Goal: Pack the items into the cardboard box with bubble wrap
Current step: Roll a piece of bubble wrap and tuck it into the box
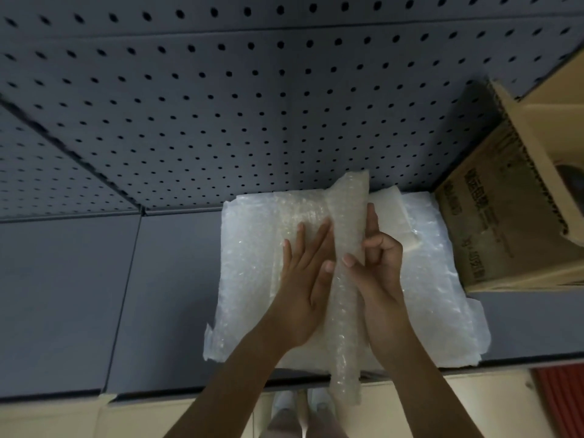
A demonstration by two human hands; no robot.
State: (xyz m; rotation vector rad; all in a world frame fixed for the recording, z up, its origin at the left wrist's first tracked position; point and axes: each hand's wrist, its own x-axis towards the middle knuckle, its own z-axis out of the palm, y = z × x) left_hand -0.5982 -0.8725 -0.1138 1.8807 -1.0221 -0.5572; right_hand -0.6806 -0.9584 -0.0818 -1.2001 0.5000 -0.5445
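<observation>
Grey pegboard wall (221,105) behind grey shelf (158,295), dim light

Both forearms reach forward, close together. The left hand (305,279) lies flat with straight fingers. The right hand (377,263) has curled fingers, index finger extended.

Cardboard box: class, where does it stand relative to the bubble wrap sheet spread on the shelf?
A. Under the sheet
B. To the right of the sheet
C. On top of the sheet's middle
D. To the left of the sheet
B: the cardboard box stands at the right edge of the bubble wrap sheet, beyond the right hand.
</observation>
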